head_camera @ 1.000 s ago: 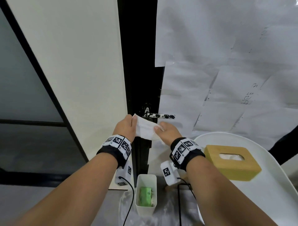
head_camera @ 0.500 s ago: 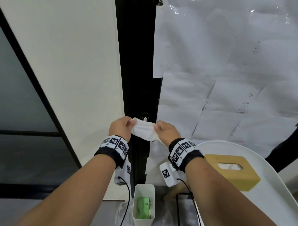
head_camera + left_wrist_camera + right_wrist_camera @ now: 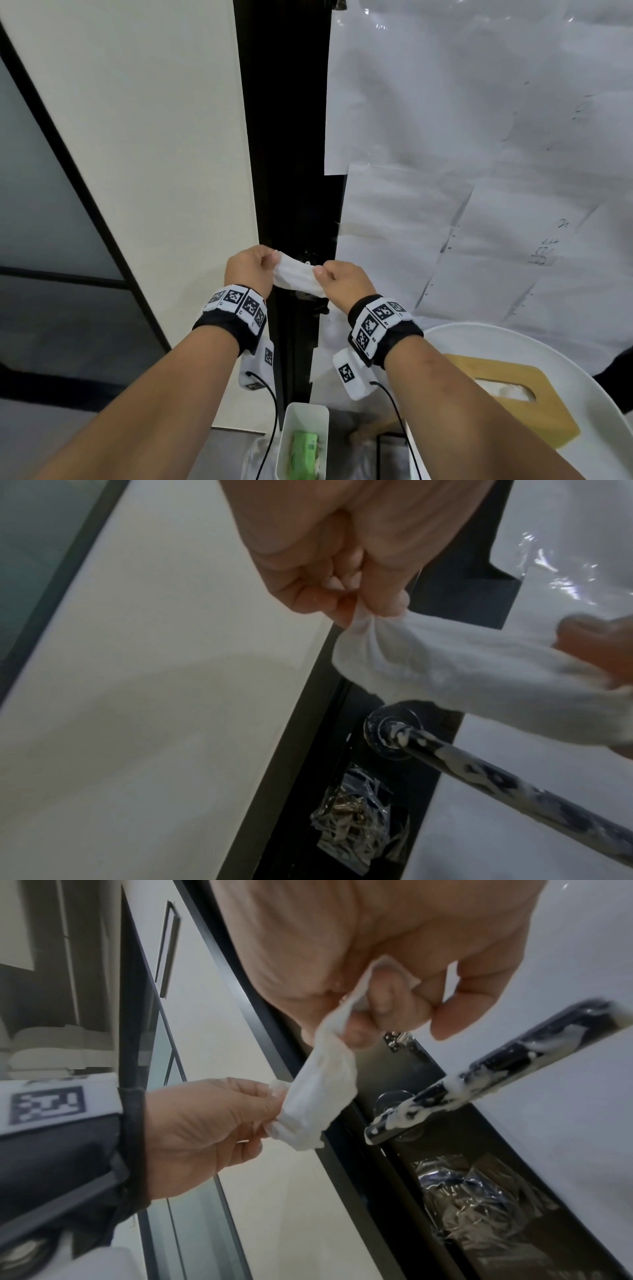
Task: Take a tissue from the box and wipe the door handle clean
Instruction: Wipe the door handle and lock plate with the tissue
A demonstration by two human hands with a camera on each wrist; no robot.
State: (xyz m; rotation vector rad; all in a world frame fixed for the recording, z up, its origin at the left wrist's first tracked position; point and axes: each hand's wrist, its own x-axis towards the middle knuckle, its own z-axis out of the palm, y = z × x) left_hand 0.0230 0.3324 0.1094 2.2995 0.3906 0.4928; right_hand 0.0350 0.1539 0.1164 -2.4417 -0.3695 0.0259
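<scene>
A folded white tissue (image 3: 297, 276) is stretched between both hands in front of the dark door edge. My left hand (image 3: 251, 270) pinches its left end (image 3: 359, 623) between thumb and fingers. My right hand (image 3: 342, 279) pinches the right end (image 3: 346, 1020). The black lever door handle (image 3: 479, 1074), smeared with white blobs, sits just beyond and below the tissue; in the left wrist view the handle (image 3: 496, 777) runs out from its round base. In the head view the tissue and hands hide most of it. The wooden tissue box (image 3: 534, 404) lies at lower right.
The box lies on a white round table (image 3: 582, 359). A white bin (image 3: 303, 442) with a green item stands below the hands. White paper sheets (image 3: 462, 154) cover the door. A taped plastic-wrapped lock (image 3: 479, 1199) sits under the handle. A cream wall (image 3: 154, 137) is on the left.
Both hands have drawn the tissue tighter and narrower between them, now covering the handle in the head view. The head view has tilted, so the hands and box sit lower.
</scene>
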